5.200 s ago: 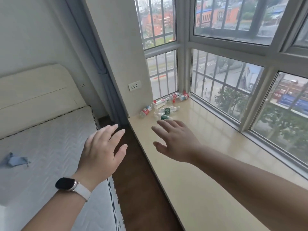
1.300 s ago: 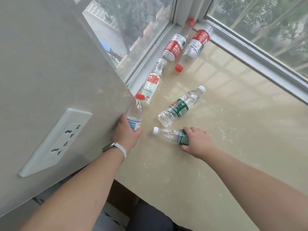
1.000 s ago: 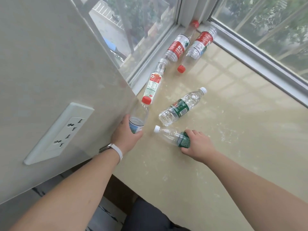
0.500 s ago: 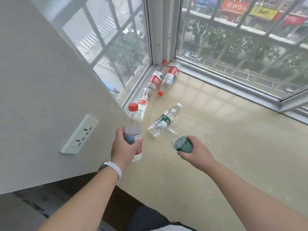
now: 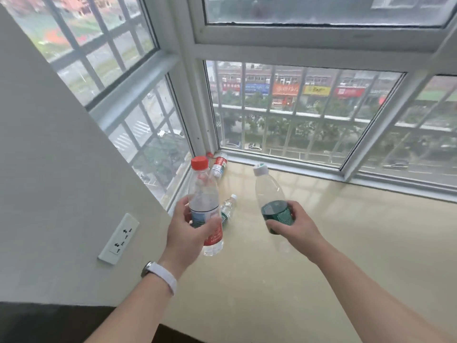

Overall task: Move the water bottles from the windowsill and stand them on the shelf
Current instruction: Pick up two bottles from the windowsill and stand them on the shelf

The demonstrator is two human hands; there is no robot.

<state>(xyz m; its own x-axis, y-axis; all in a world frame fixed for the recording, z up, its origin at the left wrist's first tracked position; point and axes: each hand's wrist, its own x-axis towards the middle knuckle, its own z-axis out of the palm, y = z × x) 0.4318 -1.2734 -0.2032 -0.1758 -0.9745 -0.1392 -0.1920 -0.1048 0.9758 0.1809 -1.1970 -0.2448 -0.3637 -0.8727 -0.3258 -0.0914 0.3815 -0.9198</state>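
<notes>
My left hand (image 5: 189, 233) grips a clear bottle with a red cap and red-white label (image 5: 204, 194), held upright above the beige windowsill (image 5: 321, 243). My right hand (image 5: 295, 227) grips a clear bottle with a white cap and green label (image 5: 269, 191) around its lower part, also lifted and upright. Behind the left bottle a green-label bottle (image 5: 228, 207) lies on the sill. A red-label bottle (image 5: 219, 164) lies in the far corner by the window frame. Other bottles are hidden behind the held ones. No shelf is in view.
A grey wall with a white socket plate (image 5: 118, 238) stands close on the left. Barred windows (image 5: 296, 115) enclose the sill at the back and left. The sill's near edge drops to a dark floor (image 5: 74, 323) below.
Both hands have lifted their bottles off the sill and turned them upright. The view has tilted up toward the window.
</notes>
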